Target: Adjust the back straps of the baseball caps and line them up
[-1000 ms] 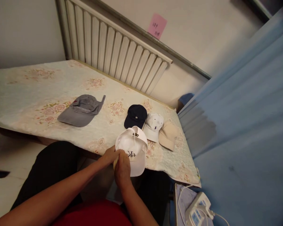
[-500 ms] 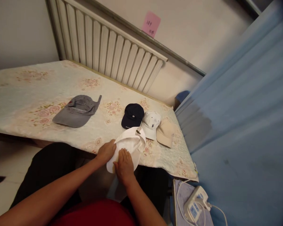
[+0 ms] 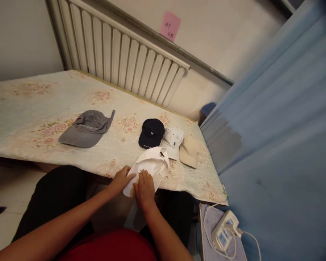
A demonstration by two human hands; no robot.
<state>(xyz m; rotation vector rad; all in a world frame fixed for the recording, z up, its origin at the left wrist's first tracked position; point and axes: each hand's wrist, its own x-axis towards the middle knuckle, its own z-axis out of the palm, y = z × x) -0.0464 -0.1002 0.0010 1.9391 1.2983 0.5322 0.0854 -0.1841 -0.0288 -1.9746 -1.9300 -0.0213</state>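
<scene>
A white baseball cap (image 3: 150,161) is in front of me at the near edge of the bed, its strap and dark buckle at the far right. My left hand (image 3: 122,178) grips the left side of its brim, thumb on top. Flat over the front of the cap lies my right hand (image 3: 145,186), fingers stretched out, with a small dark mark just beyond the fingertips. Behind the cap sit a navy cap (image 3: 151,132), another white cap (image 3: 174,137) with a small dark logo and a beige cap (image 3: 189,150), side by side.
A grey cap (image 3: 87,128) lies apart on the left of the floral bedspread (image 3: 103,96). Beyond the bed stands a white radiator (image 3: 119,54). A blue curtain (image 3: 274,127) hangs on the right. At lower right, a power strip (image 3: 225,232) with cables rests on a small stand.
My right hand has shifted slightly across the cap, uncovering more of the dark mark. My left thumb now reaches further over the brim. The view has shifted slightly.
</scene>
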